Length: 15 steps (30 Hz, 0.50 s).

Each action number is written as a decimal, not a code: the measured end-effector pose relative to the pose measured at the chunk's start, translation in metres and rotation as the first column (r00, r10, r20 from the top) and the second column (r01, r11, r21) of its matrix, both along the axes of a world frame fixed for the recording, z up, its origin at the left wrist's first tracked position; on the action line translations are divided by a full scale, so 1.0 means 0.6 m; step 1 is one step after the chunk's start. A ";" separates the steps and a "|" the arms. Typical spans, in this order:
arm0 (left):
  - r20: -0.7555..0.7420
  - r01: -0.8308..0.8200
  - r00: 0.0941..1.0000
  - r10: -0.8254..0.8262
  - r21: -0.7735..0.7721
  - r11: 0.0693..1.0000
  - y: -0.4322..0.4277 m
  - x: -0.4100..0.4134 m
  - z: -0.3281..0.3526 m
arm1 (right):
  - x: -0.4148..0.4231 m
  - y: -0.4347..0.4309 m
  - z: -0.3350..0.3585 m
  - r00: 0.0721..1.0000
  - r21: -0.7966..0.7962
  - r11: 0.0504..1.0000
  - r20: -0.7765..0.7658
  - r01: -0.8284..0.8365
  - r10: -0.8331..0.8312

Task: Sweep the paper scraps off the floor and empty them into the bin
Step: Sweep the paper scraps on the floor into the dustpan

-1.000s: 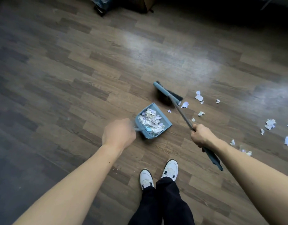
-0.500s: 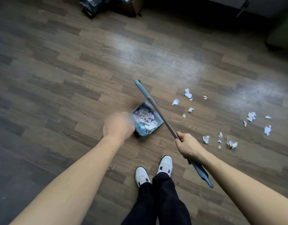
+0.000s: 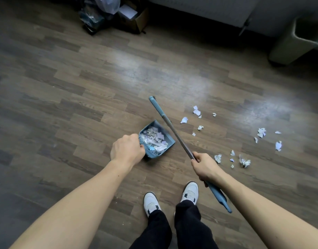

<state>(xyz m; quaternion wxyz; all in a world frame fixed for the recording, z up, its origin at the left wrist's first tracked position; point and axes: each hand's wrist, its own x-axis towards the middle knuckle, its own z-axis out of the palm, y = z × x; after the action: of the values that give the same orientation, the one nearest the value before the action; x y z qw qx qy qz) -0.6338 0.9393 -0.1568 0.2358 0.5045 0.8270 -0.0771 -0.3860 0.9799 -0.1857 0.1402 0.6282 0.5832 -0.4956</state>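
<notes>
Left hand (image 3: 126, 150): fingers curled round dustpan (image 3: 168, 136) handle; pan holds scraps, mid-floor (image 3: 82, 105). Right hand (image 3: 204, 166): fingers wrapped round broom (image 3: 172, 128). Loose paper scraps (image 3: 244, 161): right of broom. Bin (image 3: 298, 38): far-right corner.

Open cardboard box (image 3: 136, 21), crumpled plastic bags (image 3: 102, 5)

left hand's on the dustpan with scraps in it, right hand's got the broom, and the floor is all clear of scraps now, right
Not quite. The head view shows loose paper scraps lying on the floor to the person's right, so it is not clear. The rest holds: the left hand grips the dustpan with collected scraps in it, and the right hand holds the broom.
</notes>
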 end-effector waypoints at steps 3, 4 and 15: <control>0.009 -0.010 1.000 0.010 0.022 1.000 0.008 0.022 0.008 | 0.022 0.028 0.005 0.999 0.041 0.999 0.018 0.026 -0.026; 0.006 -0.006 1.000 0.006 0.027 1.000 0.014 0.029 0.010 | 0.029 0.039 0.004 0.999 0.058 0.998 0.035 0.022 -0.024; -0.007 -0.030 1.000 0.030 0.013 0.999 0.084 0.143 0.004 | 0.141 0.174 -0.018 0.995 0.122 0.991 0.071 0.054 -0.063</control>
<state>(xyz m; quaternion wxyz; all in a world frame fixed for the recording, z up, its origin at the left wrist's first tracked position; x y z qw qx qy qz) -0.5482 0.9900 -0.1542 0.2306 0.4934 0.8358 -0.0699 -0.3013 1.0842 -0.1965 0.1092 0.6705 0.5875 -0.4397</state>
